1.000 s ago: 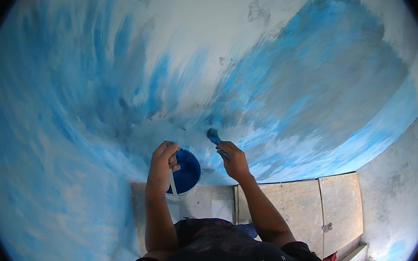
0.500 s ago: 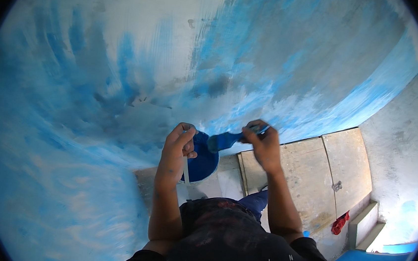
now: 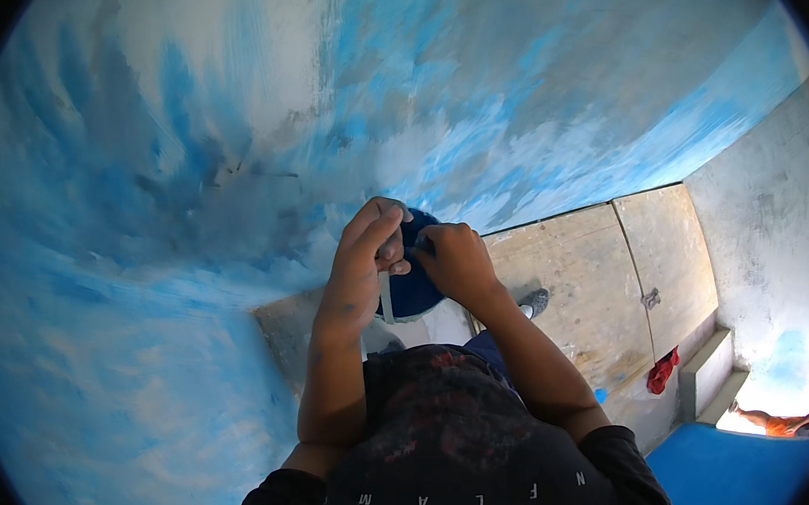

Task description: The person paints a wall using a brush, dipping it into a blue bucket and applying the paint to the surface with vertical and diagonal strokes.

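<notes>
A dark blue bucket (image 3: pixel 420 299) hangs in front of my body, its inside showing between my hands. My left hand (image 3: pixel 372 240) is closed around the bucket's pale handle (image 3: pixel 386 297), at the bucket's left side. My right hand (image 3: pixel 457 262) reaches over the opening with its fingers closed on a paintbrush (image 3: pixel 421 242). Only a small blue part of the brush shows; its bristle end is hidden by the hand and the bucket. How much paint the bucket holds cannot be made out.
Ahead and left stand walls (image 3: pixel 231 141) streaked with blue, white and grey paint. Worn wooden boards (image 3: pixel 573 306) lie below at right, with my foot (image 3: pixel 536 303) on them. A red cloth (image 3: pixel 663 371) hangs by a ledge (image 3: pixel 705 375). A person in orange (image 3: pixel 784 422) shows at far right.
My right hand has moved left and down, bringing the paintbrush into the bucket. My left hand and the bucket have shifted up and right in view. A person in orange has appeared at far right.
</notes>
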Demonstrator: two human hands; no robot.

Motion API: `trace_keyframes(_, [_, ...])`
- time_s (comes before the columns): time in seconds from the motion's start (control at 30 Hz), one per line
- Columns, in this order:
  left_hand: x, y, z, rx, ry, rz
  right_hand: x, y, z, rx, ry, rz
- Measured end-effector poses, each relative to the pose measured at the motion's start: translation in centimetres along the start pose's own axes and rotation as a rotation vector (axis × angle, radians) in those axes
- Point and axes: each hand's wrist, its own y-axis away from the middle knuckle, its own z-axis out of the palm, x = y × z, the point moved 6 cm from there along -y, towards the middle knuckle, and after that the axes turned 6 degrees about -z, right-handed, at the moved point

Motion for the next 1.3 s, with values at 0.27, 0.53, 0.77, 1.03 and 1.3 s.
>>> trace_keyframes(0.27, [0.2,0.4,0.3,-0.006,-0.006,0.004,0.1,-0.7,3.2,-0.114,0.09,-0.017])
trace_keyframes(0.53, [0.5,0.6,-1.9,0.083,-0.015,0.032,-1.7,-0.6,0.5,0.082,-0.228,-0.113])
trace_keyframes(0.77, [1.0,0.4,-3.2,0.12,0.076,0.057,-1.2,1.0,-1.9,0.317,-0.505,-0.091])
trace_keyframes(1.03, [1.6,0.5,-3.3,0.121,0.275,0.122,-0.2,1.6,-1.5,0.437,-0.668,-0.003])
trace_keyframes(1.3, [1.7,0.6,-3.2,-0.082,0.831,0.154,-2.5,2.5,-0.6,0.505,-0.369,-0.341])
